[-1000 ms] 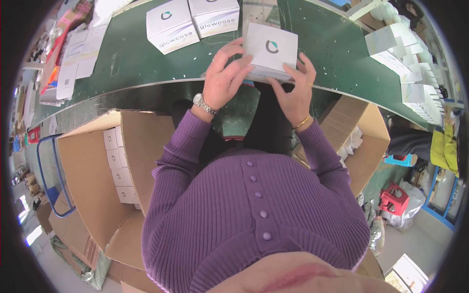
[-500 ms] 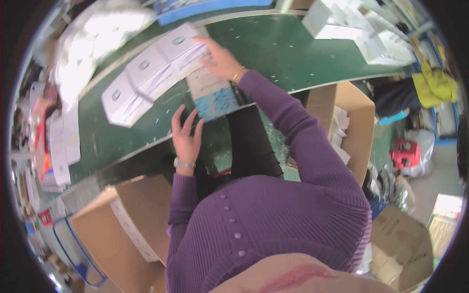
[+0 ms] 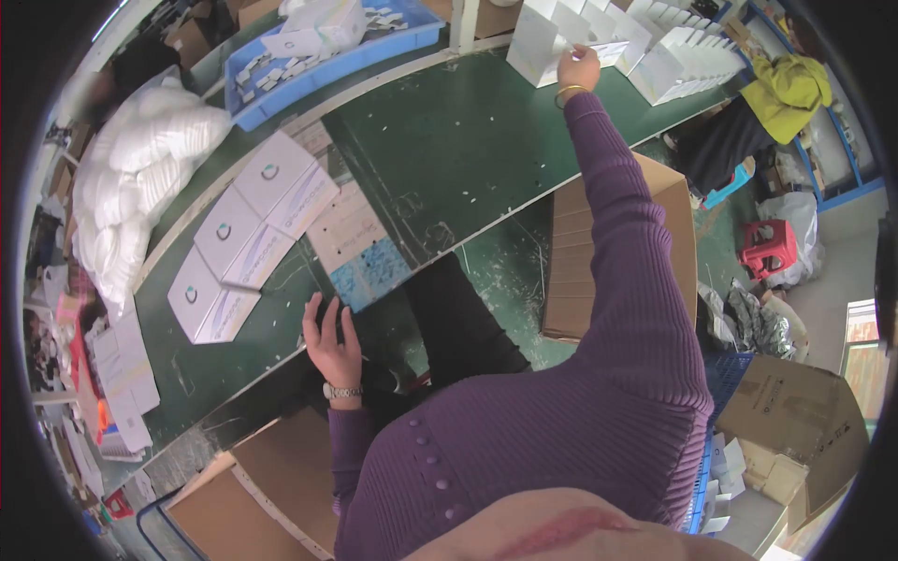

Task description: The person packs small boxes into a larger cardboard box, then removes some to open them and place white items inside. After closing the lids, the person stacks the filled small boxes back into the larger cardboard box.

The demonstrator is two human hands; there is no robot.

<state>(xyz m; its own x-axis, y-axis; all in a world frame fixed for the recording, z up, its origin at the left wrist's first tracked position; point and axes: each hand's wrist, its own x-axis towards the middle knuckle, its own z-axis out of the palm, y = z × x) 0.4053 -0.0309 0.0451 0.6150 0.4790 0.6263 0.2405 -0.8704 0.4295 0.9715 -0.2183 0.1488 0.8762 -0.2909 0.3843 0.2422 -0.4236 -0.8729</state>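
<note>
My right hand [image 3: 579,69] reaches to the far right of the green table, its fingers closed on the edge of a white box [image 3: 535,42] in a group of open white boxes. My left hand [image 3: 333,346] is by the table's front edge, fingers spread, holding nothing. Three closed white boxes [image 3: 224,232] with printed sides lie in a slanted row on the left. Between them and the bare green surface is a flat board [image 3: 351,234] with a blue patterned end.
A blue tray [image 3: 337,61] of small parts stands behind the table [image 3: 440,131]. White bagged material [image 3: 140,168] is at the left. Cardboard boxes [image 3: 571,262] stand below. A person in a yellow-green top [image 3: 786,98] is at the right, near a red stool [image 3: 769,248].
My right hand has moved from the row of closed boxes to the open boxes at the far right. My left hand remains near the front edge. The camera view has shifted.
</note>
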